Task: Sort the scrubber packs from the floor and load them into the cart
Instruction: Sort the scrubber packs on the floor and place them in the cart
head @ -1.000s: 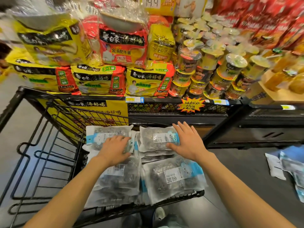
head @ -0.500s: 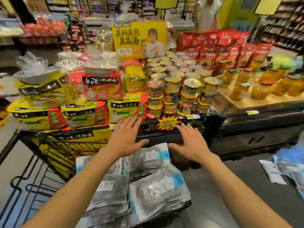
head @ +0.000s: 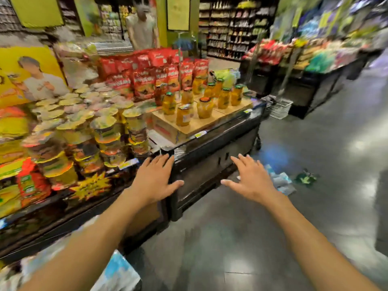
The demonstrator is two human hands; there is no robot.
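Supermarket aisle | Left hand (head: pixel 154 181) and right hand (head: pixel 251 181), both spread wide and empty, have lifted off the cart's scrubber packs (head: pixel 117 274), now blurred at near left | more packs (head: pixel 282 182) lie on the floor (head: pixel 231 238), far right.

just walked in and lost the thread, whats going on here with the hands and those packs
A person is standing in a shop aisle with both hands empty. The left hand and right hand are stretched forward, fingers spread, holding nothing. A few scrubber packs lie on the floor just beyond the right hand, beside the dark display stand. More packs show at the bottom left, though the picture is too blurred to make out the cart.
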